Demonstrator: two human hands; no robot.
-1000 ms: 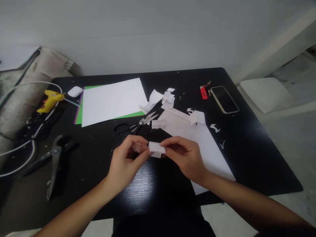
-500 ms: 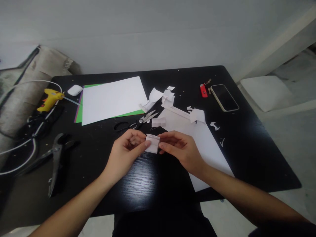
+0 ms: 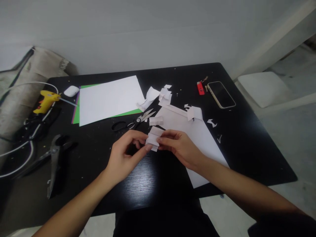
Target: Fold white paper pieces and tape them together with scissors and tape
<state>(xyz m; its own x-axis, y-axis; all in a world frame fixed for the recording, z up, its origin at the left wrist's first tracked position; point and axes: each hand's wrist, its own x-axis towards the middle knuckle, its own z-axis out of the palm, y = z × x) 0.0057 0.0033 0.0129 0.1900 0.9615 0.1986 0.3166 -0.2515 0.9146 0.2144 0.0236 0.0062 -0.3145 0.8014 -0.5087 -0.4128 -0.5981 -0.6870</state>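
Note:
Both hands meet over the middle of a black table (image 3: 247, 144). My left hand (image 3: 127, 156) and my right hand (image 3: 179, 146) each pinch one side of a small folded piece of white paper (image 3: 153, 138), held just above the tabletop. The paper shows several creases and stands tilted toward me. Black-handled scissors (image 3: 133, 121) lie just beyond my hands, blades slightly apart. A large white sheet (image 3: 197, 138) lies under and right of my right hand.
White paper on green and purple sheets (image 3: 110, 98) lies at the back left. Paper scraps (image 3: 160, 95) are scattered mid-table. A phone (image 3: 221, 94) and red lighter (image 3: 198, 88) sit back right. Yellow glue gun (image 3: 45, 100), white earbud case (image 3: 71, 91), pliers (image 3: 55, 158) and cables lie left.
The folded paper has been turned and opened out between my fingers, from a flat strip to a creased upright piece. Both hands drifted slightly away from me.

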